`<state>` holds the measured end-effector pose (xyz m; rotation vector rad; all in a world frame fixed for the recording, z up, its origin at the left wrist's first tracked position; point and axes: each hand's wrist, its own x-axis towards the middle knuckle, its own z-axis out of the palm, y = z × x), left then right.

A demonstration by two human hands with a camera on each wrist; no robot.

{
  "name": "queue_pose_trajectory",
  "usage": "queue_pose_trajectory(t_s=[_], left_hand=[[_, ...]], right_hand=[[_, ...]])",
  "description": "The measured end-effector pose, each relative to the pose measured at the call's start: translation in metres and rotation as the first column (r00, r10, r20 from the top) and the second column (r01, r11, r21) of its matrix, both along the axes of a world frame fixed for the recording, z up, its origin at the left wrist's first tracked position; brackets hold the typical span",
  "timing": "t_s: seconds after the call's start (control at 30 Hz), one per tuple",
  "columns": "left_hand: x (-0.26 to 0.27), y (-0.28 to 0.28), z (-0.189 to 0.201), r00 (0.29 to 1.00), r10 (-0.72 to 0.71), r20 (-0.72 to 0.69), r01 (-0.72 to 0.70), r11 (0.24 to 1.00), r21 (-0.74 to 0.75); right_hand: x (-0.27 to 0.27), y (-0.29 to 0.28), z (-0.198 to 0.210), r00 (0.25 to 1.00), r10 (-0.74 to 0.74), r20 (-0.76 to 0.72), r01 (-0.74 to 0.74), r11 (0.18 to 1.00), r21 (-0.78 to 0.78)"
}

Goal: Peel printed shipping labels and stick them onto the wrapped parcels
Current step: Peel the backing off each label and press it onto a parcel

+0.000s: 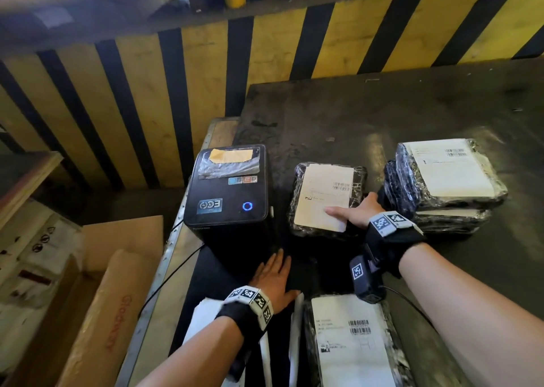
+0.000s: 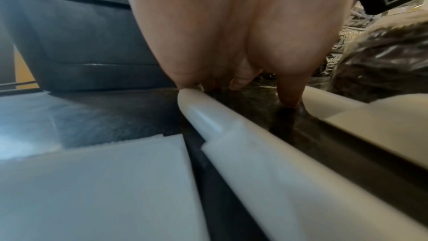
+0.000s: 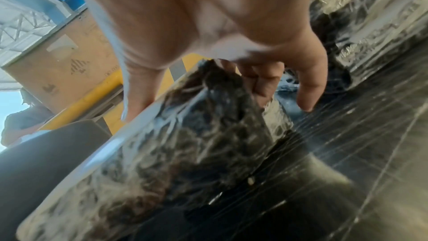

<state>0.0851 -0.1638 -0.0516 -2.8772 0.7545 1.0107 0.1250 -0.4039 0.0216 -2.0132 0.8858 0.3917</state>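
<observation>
The right hand (image 1: pixel 357 210) is gripping the near right corner of the middle parcel (image 1: pixel 326 199), a black bundle in clear stretch film lying on the dark table (image 1: pixel 412 106) just right of the label printer (image 1: pixel 229 192). The thumb is lying flat on the white shipping label (image 1: pixel 322 196) already stuck across the parcel's top, while the fingers (image 3: pixel 308 87) are curling down over the parcel's right side, as the right wrist view is showing. The left hand (image 1: pixel 275 280) is resting palm down with fingers extended and loosely together on the table surface just in front of the printer, holding nothing; in the left wrist view its fingertips (image 2: pixel 289 91) are touching the dark surface between curled white backing sheets (image 2: pixel 243 144). A second labelled parcel (image 1: pixel 353 342) is lying at the near edge, just right of the left wrist. A stack of labelled parcels (image 1: pixel 444 180) is sitting to the far right, close beside the right hand. Cardboard boxes (image 1: pixel 97 313) are standing below the table on the left, and a yellow-and-black striped barrier (image 1: pixel 206 77) is running behind the table.
</observation>
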Motion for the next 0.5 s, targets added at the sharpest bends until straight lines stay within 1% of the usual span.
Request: queue_pose_trajectory(t_s=[0.2, 0.37, 0.5], left_hand=[[-0.0001, -0.0009, -0.002, 1.0, 0.004, -0.002, -0.004, 1.0, 0.014], [-0.0008, -0.0017, -0.0016, 1.0, 0.008, 0.001, -0.008, 1.0, 0.01], [-0.0023, -0.0017, -0.0027, 1.0, 0.011, 0.006, -0.011, 1.0, 0.006]], right_hand=[[-0.0057, 0.0057, -0.0024, 0.988, -0.089, 0.126, 0.081, 0.995, 0.065], [-0.0057, 0.0077, -0.0063, 0.951, -0.169, 0.259, 0.149, 0.984, 0.095], [-0.0029, 0.0059, -0.0095, 0.944, -0.171, 0.283, 0.144, 0.983, 0.111]])
